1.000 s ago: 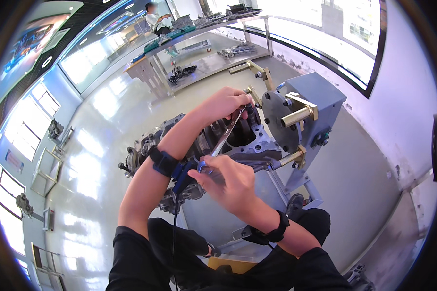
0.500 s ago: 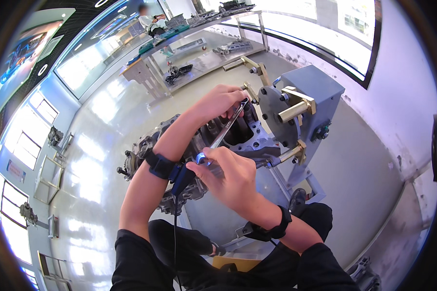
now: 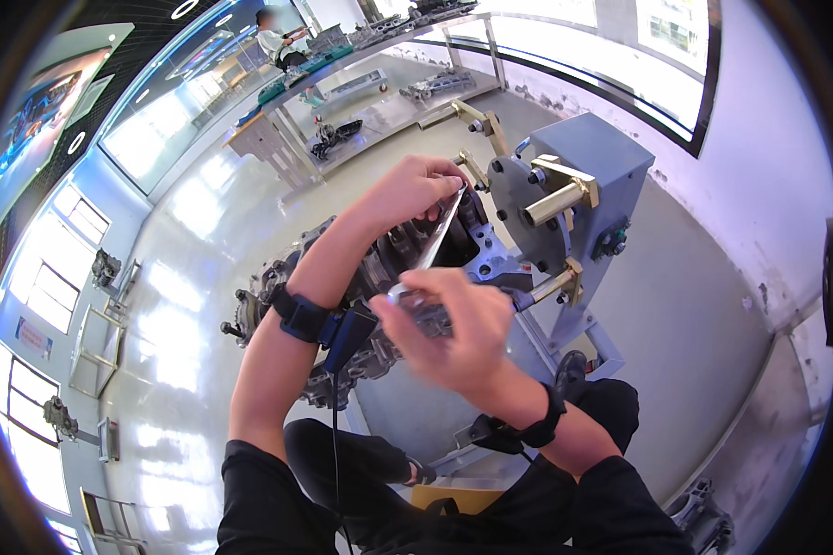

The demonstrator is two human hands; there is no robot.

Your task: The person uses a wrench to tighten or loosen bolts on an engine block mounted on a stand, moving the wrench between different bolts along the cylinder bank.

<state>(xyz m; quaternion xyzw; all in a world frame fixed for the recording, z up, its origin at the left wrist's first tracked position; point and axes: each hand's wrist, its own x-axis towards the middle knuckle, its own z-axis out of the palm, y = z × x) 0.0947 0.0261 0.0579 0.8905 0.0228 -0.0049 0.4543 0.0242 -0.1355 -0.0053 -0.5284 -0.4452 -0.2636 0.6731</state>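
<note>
A long silver wrench (image 3: pixel 442 231) slants across the top of an engine block (image 3: pixel 493 264). My left hand (image 3: pixel 415 192) is closed around the wrench's far end, down by the block beside the stand; the fastener under it is hidden by my fingers. At the near end, my right hand (image 3: pixel 458 328) curls its thumb and fingers about the wrench's ring-shaped tip. This hand is smeared by motion. The engine block hangs sideways from a round mounting plate (image 3: pixel 526 217) with brass-coloured arms.
The grey box of the engine stand (image 3: pixel 590 157) stands to the right, close to the wall. Ahead is a metal workbench (image 3: pixel 393 129) carrying several parts, with a seated person (image 3: pixel 279 42) beyond it. A black cable (image 3: pixel 336 444) hangs from my left wrist.
My right hand has shifted slightly right and its grip on the near end of the wrench looks looser. The wrench has swung a little. My left hand stays at the far end.
</note>
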